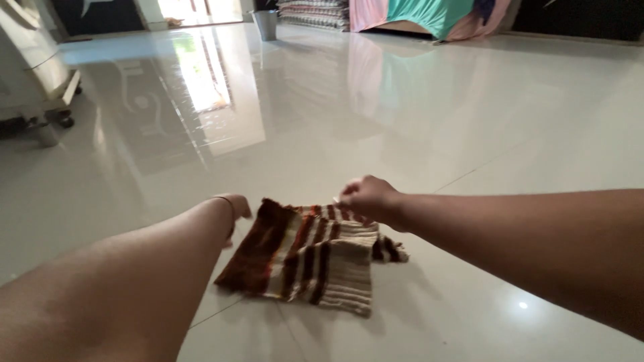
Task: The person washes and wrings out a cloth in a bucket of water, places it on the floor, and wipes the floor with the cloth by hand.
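A striped cloth [305, 258] in brown, cream and orange lies partly folded on the glossy white tile floor [416, 127]. My right hand [365, 196] reaches in from the right and pinches the cloth's far edge, fingers closed on it. My left hand [236, 206] is at the cloth's far left corner; it is mostly hidden behind my wrist, which wears a thin bangle, so its grip cannot be made out.
A white wheeled appliance [33, 74] stands at the far left. A metal bucket [266, 24] sits near the back wall beside a stack of folded fabric [314, 12]. Teal and pink cloths [429, 15] drape over furniture at the back.
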